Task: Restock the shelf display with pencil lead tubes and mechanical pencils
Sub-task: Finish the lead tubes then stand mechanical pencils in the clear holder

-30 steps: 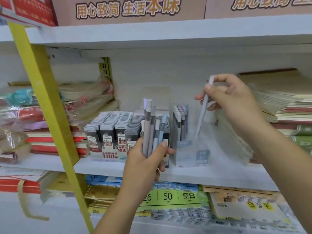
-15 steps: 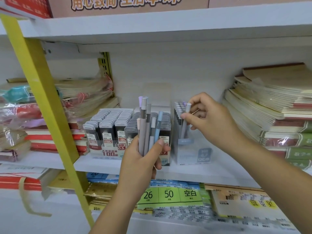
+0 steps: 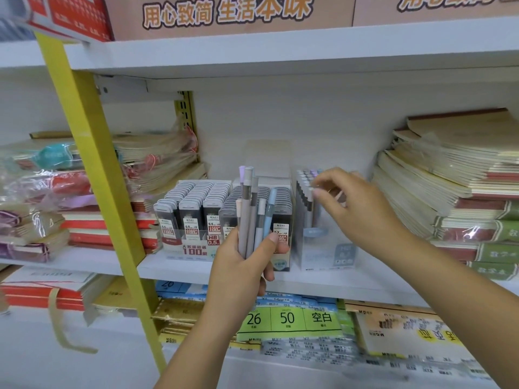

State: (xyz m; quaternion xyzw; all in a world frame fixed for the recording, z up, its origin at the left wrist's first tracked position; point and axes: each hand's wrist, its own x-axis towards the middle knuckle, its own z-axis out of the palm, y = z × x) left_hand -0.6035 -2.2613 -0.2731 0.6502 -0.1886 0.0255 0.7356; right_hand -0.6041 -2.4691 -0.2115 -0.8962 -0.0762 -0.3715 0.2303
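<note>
Left hand (image 3: pixel 244 265) grips an upright bundle of mechanical pencils (image 3: pixel 252 217) in front of the lead tube display (image 3: pixel 193 217) on the white shelf (image 3: pixel 182 269). Right hand (image 3: pixel 359 211) over clear pencil box (image 3: pixel 325 256), thumb at cap of front racked pencil (image 3: pixel 309 209); pinching or merely touching, cannot tell.

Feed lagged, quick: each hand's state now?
Left hand: holding a bunch of pencils.
Right hand: at a boxed pencil; grip cannot be told.

On the shelf (image 3: pixel 351 284) the lead tube box (image 3: pixel 196 220) stands left of the pencil box (image 3: pixel 325 254).
</note>
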